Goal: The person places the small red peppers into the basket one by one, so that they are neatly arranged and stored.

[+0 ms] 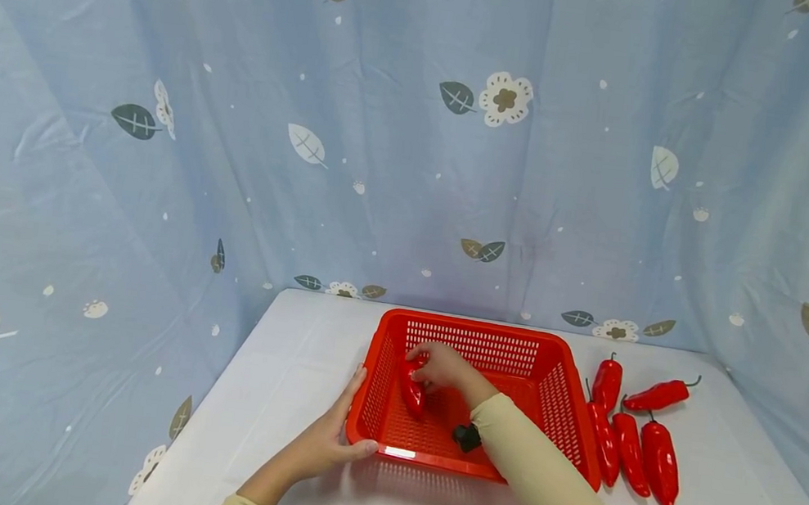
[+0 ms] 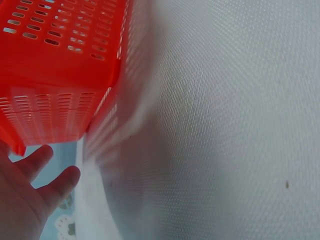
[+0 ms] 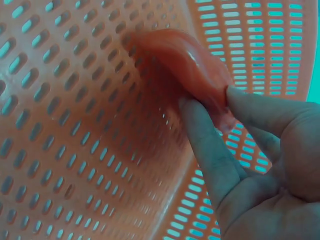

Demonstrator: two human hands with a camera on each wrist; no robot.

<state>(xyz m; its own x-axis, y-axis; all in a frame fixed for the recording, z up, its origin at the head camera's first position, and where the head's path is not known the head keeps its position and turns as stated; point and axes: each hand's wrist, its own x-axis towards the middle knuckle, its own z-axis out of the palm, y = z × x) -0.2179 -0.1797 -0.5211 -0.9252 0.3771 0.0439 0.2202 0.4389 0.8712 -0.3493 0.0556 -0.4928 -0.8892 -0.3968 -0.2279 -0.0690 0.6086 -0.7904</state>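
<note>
A glossy red chili pepper is inside the red plastic basket, near its left wall. My right hand reaches into the basket and pinches this pepper between thumb and fingers; the right wrist view shows the pepper close over the slotted basket floor. At the basket's front left corner rests my left hand, its thumb at the front rim and its straight fingers along the left side. In the left wrist view, spread fingers show beside the basket.
Several red peppers with dark curved stems lie on the white table to the right of the basket. One pepper points toward the right. A blue patterned curtain hangs behind and to the left of the table.
</note>
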